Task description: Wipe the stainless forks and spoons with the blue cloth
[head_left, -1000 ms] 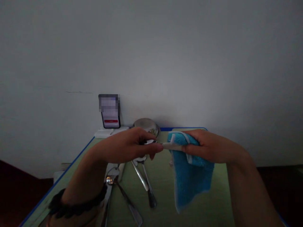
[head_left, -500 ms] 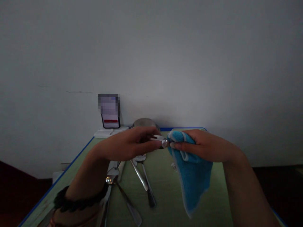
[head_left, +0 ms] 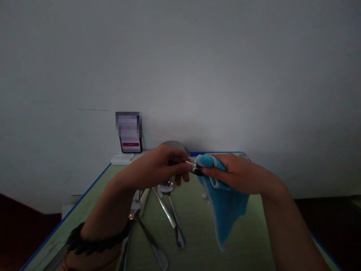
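Note:
My left hand [head_left: 158,169] is closed round one end of a metal piece of cutlery [head_left: 192,166], held level above the table. My right hand [head_left: 234,173] is closed on a blue cloth [head_left: 225,205], pinching it round the other end of that cutlery. The cloth hangs down from my right fingers to a point above the table. Which kind of cutlery it is, I cannot tell, since the hands and cloth hide most of it. A dark beaded band sits on my left wrist.
Several metal spoons [head_left: 169,210] lie on the green table [head_left: 197,241] with its blue edge. A steel bowl [head_left: 172,145] stands at the back behind my left hand. A phone [head_left: 129,131] leans against the white wall on a small white box.
My hands have drawn closer together, and the cloth has slid along the cutlery toward my left hand, covering more of it. The hanging cloth swung a little left.

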A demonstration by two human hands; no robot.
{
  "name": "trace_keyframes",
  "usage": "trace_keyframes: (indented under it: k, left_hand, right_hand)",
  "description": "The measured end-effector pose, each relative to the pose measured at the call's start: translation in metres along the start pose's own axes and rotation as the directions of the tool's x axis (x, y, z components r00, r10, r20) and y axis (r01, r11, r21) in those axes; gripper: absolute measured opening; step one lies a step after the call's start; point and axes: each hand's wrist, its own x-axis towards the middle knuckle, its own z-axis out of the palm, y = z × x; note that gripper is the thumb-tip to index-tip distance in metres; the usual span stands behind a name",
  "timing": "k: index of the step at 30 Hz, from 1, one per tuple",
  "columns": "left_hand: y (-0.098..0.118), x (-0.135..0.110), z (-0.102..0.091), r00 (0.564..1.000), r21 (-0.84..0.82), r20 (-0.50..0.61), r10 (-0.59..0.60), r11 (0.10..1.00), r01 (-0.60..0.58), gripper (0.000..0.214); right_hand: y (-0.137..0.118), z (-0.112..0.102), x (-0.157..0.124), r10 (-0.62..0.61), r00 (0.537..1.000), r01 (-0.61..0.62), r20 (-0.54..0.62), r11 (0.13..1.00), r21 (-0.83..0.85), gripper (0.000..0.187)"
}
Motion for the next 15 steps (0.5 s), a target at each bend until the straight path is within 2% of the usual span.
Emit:
trace_keyframes:
  k: [4, 9, 12, 15]
  left_hand:
    - [0.003, 0.005, 0.005, 1.000, 0.011, 0.015, 0.008, 1.000, -0.008, 0.017]
    - [0.000, 0.010, 0.009, 0.996, 0.012, 0.079, 0.043, 0.999, -0.044, 0.016]
    - [-0.013, 0.006, -0.004, 0.999, 0.064, 0.019, 0.030, 0.997, -0.031, 0.020]
    - [-0.026, -0.003, -0.023, 0.999, 0.133, -0.039, -0.027, 0.991, 0.032, 0.024]
  right_hand:
    - [-0.002, 0.003, 0.002, 0.020, 1.000, -0.020, -0.004, 1.000, -0.013, 0.032]
    - [-0.001, 0.012, 0.008, -0.004, 0.997, 0.004, -0.071, 1.000, 0.005, 0.030]
    - [0.006, 0.015, 0.014, 0.009, 0.998, -0.006, -0.055, 0.998, 0.058, 0.034]
    - [0.024, 0.016, 0.016, 0.076, 0.996, -0.079, 0.054, 0.995, 0.059, 0.039]
